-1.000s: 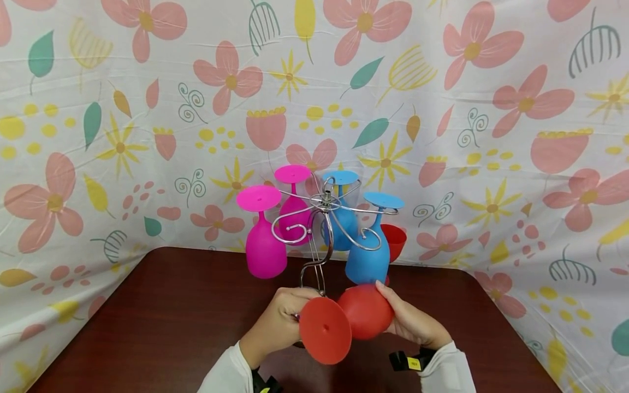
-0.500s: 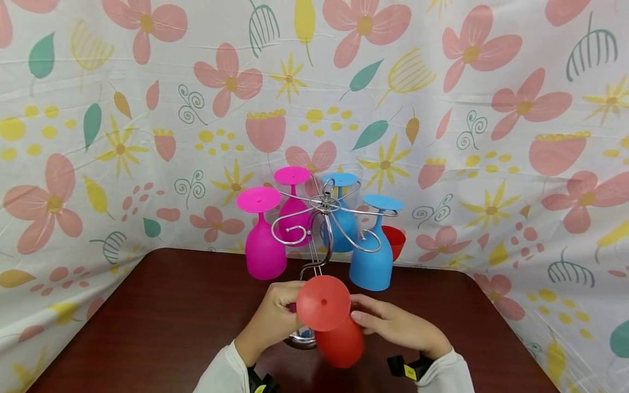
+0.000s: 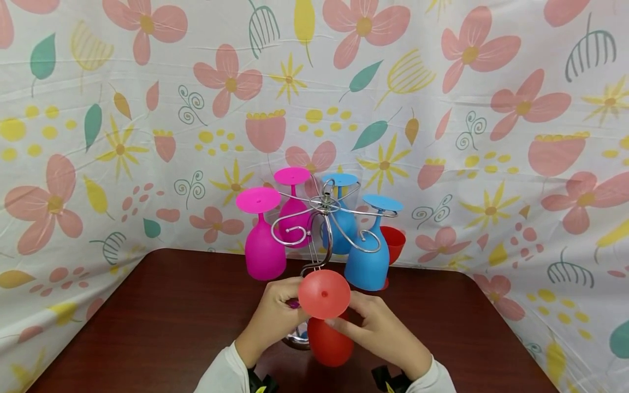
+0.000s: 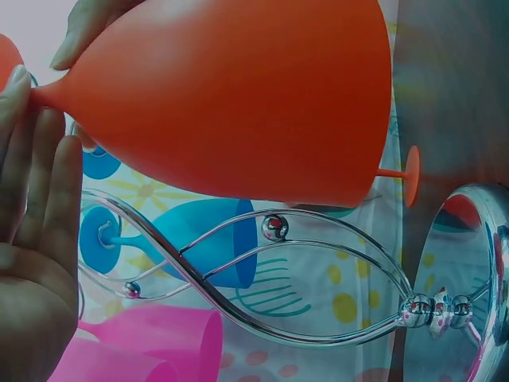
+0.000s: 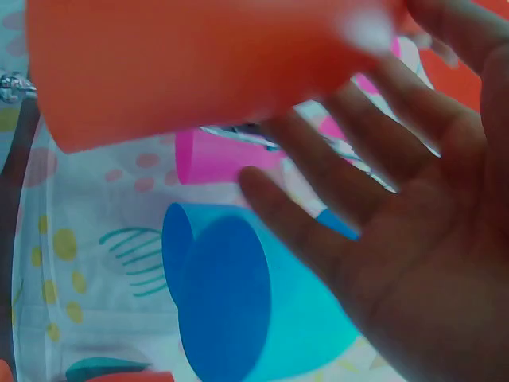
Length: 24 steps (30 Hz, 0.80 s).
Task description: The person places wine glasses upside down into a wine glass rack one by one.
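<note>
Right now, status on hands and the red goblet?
Left hand, right hand: both hold red goblet upside down, base up. Chrome rack directly behind, four goblets hanging.

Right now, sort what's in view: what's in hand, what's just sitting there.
In hand:
red goblet, upside down
left hand
right hand
chrome rack

Sitting there:
two pink goblets, hung
two blue goblets, hung
another red goblet behind
table
</note>
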Motion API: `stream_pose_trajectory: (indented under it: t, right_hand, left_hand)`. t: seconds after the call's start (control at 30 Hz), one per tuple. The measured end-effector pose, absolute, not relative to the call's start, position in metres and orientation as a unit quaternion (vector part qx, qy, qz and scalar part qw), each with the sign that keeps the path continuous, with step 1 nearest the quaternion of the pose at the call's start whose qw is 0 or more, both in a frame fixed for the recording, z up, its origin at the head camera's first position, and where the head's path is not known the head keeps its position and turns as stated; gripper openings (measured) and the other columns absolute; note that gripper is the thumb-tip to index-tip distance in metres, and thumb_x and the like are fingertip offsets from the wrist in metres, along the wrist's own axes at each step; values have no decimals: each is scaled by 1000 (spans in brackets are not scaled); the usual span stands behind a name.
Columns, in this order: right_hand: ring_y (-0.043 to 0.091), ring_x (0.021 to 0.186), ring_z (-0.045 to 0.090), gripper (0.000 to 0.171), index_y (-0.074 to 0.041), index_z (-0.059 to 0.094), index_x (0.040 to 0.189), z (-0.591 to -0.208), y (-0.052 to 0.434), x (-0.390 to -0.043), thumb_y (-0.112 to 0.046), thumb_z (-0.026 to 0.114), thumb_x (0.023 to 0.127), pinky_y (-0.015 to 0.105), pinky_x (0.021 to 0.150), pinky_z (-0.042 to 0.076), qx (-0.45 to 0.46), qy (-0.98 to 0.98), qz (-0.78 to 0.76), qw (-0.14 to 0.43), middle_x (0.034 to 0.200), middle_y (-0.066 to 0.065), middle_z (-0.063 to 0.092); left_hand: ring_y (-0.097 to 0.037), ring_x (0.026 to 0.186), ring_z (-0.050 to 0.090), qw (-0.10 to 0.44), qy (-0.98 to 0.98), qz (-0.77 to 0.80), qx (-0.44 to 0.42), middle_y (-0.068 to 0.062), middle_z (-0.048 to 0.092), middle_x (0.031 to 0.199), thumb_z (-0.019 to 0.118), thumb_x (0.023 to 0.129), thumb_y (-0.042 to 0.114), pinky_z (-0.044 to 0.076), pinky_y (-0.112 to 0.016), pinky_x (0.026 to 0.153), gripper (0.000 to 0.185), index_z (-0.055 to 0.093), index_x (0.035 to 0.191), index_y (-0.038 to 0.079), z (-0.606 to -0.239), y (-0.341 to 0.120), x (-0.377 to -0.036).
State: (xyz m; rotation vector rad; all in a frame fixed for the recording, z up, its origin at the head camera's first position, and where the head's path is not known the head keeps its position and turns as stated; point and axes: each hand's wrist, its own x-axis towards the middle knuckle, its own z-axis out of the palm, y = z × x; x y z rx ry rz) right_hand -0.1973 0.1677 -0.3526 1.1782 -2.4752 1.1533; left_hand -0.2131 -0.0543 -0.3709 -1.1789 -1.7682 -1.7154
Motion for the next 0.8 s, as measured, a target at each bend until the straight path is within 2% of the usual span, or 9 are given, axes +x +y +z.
stream_pose_trajectory:
  t: [0.17,0.3,0.4,0.47,0.6,0.67,0.8]
  right_hand:
    - [14,111,62,47,-24,56,137,-356,163,-198,-23,70,92,36,86,54,421,-814,372,147,122,-8,64]
    - [14,109,62,45,-23,57,136,-358,162,-200,-19,70,92,35,84,55,428,-811,366,156,121,-7,64]
    - [14,107,63,43,-23,58,135,-360,163,-202,-19,69,93,35,82,56,433,-811,360,161,119,-7,64]
    - [14,106,63,43,-23,58,135,-360,163,-204,-18,69,93,35,82,56,435,-811,353,167,118,-7,65]
    - [14,106,63,44,-23,57,135,-362,164,-205,-17,68,93,36,82,56,426,-816,350,175,119,-6,65]
    - [14,106,63,44,-22,57,135,-361,165,-204,-15,68,93,35,81,56,415,-819,353,181,120,-6,65]
    - [13,101,65,43,-22,58,133,-360,167,-204,-12,67,93,34,78,57,398,-819,364,195,118,-5,65]
  left_hand:
    - [-18,85,66,203,-640,-616,-412,-9,72,97,75,82,-5,58,-38,72,24,74,106,0,-354,-55,-200]
    - [-18,84,65,203,-640,-616,-412,-9,72,95,75,82,-5,58,-38,71,24,75,105,0,-351,-56,-198]
    - [-18,85,65,184,-645,-615,-415,-7,71,98,75,83,-2,58,-37,71,25,74,108,2,-363,-58,-208]
    - [-18,89,66,157,-661,-607,-413,-4,71,101,76,84,4,58,-37,73,27,74,111,6,-369,-62,-215]
    - [-17,94,66,72,-705,-574,-409,3,70,105,79,85,18,57,-35,79,35,71,119,19,-378,-75,-228]
    - [-16,93,67,26,-729,-550,-407,5,70,103,79,84,23,56,-34,81,35,70,118,23,-380,-82,-232]
    - [-9,96,66,-31,-776,-480,-408,10,69,102,80,83,29,54,-27,83,33,70,113,24,-386,-94,-241]
